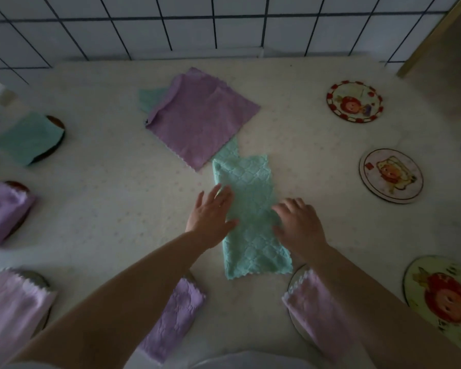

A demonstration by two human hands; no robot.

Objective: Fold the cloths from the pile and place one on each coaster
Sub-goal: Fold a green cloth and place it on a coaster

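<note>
Surroundings: a white tiled wall (224, 22) is seen behind the pale table (104, 182).
Green cloth (250, 209): folded into a long quilted strip at the table's centre, pressed flat by the left hand (210, 217), fingers straight, and the right hand (298, 222), fingers bent onto its edge.
Pile (200, 115): one purple cloth over green ones, touching the strip's far end.
Coasters: three bare ones are counted at right, nearest (442, 296); five cloth-covered.

the light is dim and greyish, leaving the whole room muted. a pale table (96, 182) with a faint speckled pattern fills most of the view. beyond its far edge, from ten to two o'clock, rises a wall of white tiles (186, 25) with dark grout lines. at two o'clock a wooden frame (434, 43) slants down beside a plain grey panel (447, 83).
</note>
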